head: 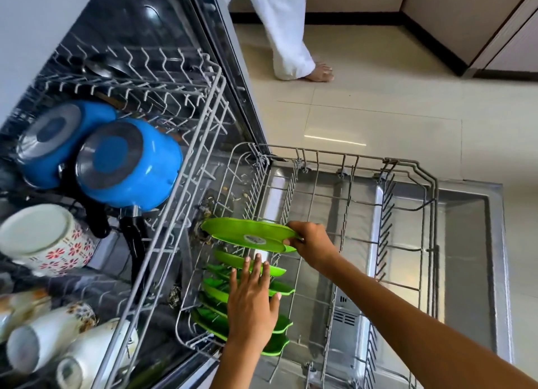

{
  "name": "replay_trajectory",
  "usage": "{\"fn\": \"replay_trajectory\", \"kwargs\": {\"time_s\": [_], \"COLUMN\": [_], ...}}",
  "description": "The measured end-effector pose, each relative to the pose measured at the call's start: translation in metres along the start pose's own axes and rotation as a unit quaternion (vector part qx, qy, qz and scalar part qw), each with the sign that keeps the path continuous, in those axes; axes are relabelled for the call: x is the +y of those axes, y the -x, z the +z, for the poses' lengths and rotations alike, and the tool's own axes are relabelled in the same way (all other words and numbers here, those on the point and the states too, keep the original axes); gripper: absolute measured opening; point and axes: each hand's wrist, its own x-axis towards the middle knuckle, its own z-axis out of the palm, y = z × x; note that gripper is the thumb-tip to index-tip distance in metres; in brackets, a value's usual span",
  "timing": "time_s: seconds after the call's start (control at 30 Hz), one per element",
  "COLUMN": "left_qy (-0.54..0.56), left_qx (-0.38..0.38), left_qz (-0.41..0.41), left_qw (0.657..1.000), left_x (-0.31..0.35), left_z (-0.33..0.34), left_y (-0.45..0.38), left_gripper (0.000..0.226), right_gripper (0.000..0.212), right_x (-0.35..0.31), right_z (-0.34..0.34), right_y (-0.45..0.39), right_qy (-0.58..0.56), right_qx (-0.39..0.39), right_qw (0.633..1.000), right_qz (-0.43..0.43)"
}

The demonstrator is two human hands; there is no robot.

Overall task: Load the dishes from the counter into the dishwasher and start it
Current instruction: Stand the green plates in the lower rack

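The dishwasher stands open with its lower rack [407, 167] pulled out over the lowered door [471, 243]. My right hand [313, 241] grips the rim of a green plate [247, 234] held above the rack's left end. Below it, several green plates [217, 291] stand in a row in the rack's slots. My left hand [251, 304] lies with straight fingers on those standing plates. The upper rack [163, 77] on the left holds two upturned blue pots [128, 161] and several mugs [49, 240].
Another person's white trouser leg and bare foot [318, 72] stand on the tiled floor beyond the dishwasher. Cabinet fronts [495, 24] line the far right corner. The right part of the lower rack holds no dishes.
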Motion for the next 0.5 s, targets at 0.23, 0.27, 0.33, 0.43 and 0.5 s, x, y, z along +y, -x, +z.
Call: {"fn": "replay_trajectory", "kwargs": {"time_s": [0.23,0.27,0.33,0.43,0.5], "left_qy": [0.003,0.003,0.006,0.011,0.011], "left_qx": [0.037,0.043,0.056,0.07,0.076], "left_qz": [-0.01,-0.009,-0.007,0.003,0.008], "left_qw": [0.999,0.999,0.998,0.997,0.997], "left_x": [-0.001,-0.001,-0.002,-0.004,-0.005], "left_z": [0.01,0.011,0.013,0.014,0.014], "left_y": [-0.001,-0.001,0.0,0.0,0.001], "left_gripper": [0.072,0.072,0.072,0.072,0.072], "right_gripper": [0.014,0.014,0.013,0.01,0.009], "right_x": [0.002,0.002,0.005,0.011,0.016], "right_z": [0.015,0.015,0.013,0.01,0.008], "right_y": [0.0,0.0,0.0,0.002,0.001], "right_qy": [-0.035,-0.047,-0.064,-0.057,-0.035], "right_qx": [0.025,0.029,0.029,0.018,0.003], "right_qw": [0.999,0.998,0.997,0.998,0.999], "right_qz": [0.008,0.012,0.023,0.013,-0.001]}}
